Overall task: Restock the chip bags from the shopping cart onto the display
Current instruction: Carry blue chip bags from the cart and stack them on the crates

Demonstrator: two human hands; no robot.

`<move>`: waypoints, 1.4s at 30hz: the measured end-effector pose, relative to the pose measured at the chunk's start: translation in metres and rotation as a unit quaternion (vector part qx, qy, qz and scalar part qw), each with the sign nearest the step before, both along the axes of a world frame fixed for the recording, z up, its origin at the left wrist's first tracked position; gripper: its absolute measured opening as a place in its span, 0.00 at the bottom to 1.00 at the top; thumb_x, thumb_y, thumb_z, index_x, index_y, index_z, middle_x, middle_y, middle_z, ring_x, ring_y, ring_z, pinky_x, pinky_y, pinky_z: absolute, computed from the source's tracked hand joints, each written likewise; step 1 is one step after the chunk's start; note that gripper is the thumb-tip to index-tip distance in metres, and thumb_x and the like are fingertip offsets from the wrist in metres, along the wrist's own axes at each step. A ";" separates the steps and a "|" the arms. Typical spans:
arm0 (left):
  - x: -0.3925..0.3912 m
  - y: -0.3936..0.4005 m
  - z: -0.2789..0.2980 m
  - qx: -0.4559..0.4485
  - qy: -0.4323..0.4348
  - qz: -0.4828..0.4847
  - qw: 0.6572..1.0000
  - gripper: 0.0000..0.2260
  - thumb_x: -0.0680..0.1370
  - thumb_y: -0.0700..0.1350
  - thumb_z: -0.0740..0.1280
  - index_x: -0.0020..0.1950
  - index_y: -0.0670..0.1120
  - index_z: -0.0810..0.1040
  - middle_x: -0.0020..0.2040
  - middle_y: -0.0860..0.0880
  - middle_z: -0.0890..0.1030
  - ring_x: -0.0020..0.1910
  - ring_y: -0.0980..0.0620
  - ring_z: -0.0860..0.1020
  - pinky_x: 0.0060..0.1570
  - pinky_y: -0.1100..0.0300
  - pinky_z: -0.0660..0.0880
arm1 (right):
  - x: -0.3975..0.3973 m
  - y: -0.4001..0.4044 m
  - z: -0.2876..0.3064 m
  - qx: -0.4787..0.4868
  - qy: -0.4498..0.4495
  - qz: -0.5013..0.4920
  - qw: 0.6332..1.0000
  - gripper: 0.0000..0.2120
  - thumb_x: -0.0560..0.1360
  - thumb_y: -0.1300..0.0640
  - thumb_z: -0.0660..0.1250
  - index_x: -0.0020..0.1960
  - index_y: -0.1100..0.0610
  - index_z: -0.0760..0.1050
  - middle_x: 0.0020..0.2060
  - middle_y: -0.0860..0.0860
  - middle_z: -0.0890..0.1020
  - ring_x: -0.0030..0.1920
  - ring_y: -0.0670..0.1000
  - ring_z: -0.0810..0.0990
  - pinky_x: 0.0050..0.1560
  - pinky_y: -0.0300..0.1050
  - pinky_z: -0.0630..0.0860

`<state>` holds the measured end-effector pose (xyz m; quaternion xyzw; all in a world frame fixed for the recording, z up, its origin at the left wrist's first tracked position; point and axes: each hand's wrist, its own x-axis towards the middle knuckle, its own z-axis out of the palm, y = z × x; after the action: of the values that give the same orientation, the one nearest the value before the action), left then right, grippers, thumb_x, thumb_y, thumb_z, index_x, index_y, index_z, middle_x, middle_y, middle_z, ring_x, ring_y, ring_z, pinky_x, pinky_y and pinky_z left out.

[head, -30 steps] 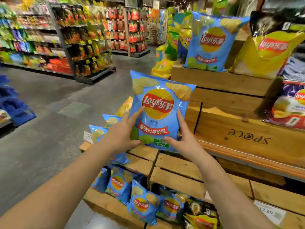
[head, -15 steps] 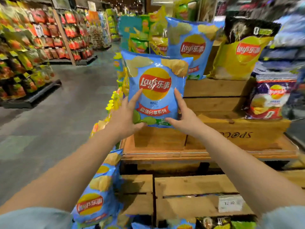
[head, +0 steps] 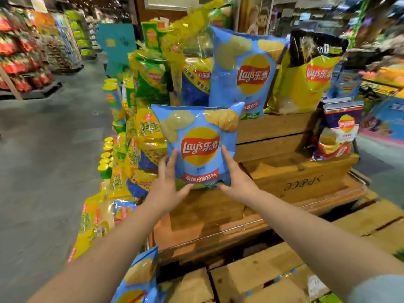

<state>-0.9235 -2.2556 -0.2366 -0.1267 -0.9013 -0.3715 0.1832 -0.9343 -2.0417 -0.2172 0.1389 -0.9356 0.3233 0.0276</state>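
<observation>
I hold a light blue chip bag (head: pixel 197 136) upright in front of the stepped wooden crate display (head: pixel 284 171). My left hand (head: pixel 169 184) grips its lower left edge, thumb under the bottom corner. My right hand (head: pixel 237 180) grips its lower right edge. The bag's bottom sits at the top of a low wooden crate (head: pixel 205 211). A bigger blue chip bag (head: pixel 244 73) stands on the crate tier behind it, beside a yellow and black chip bag (head: pixel 306 73). No shopping cart is in view.
Yellow and green snack packs (head: pixel 148 132) crowd the display's left side. A purple and white bag (head: pixel 338 132) leans on the right. Another blue bag (head: pixel 140 276) stands low at the front. Grey aisle floor (head: pixel 43 171) lies left, with shelves (head: pixel 26 53) beyond.
I have stepped closer and turned right toward the display. The blue bag, held in both hands throughout, has come down in front of the lower crate tier.
</observation>
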 end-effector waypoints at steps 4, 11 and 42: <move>-0.017 0.001 -0.023 0.023 -0.009 -0.007 1.000 0.43 0.74 0.45 0.72 0.73 0.59 0.41 0.77 0.42 0.48 0.73 0.43 0.60 0.61 0.51 0.69 | -0.019 0.002 -0.015 0.052 -0.010 0.001 0.999 0.50 0.77 0.58 0.67 0.60 0.26 0.26 0.73 0.51 0.62 0.50 0.51 0.77 0.43 0.44 0.75; -0.039 -0.012 -0.041 0.068 -0.039 -0.010 0.997 0.46 0.73 0.48 0.73 0.70 0.67 0.37 0.76 0.44 0.53 0.71 0.45 0.62 0.62 0.52 0.68 | -0.043 0.000 -0.029 0.148 -0.022 0.023 0.989 0.50 0.77 0.54 0.66 0.58 0.31 0.20 0.75 0.55 0.57 0.49 0.58 0.79 0.41 0.49 0.75; 0.028 0.046 0.037 0.060 0.070 -0.052 0.994 0.27 0.76 0.47 0.65 0.74 0.46 0.64 0.75 0.50 0.61 0.73 0.58 0.56 0.69 0.65 0.52 | 0.056 -0.061 0.012 -0.186 0.004 -0.161 0.969 0.28 0.83 0.49 0.47 0.78 0.55 0.39 0.78 0.48 0.43 0.76 0.44 0.39 0.76 0.49 0.37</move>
<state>-0.8955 -2.2094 -0.1991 -0.1876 -0.8548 -0.4238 0.2334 -0.8787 -2.1023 -0.2047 -0.0202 -0.8688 0.4827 0.1086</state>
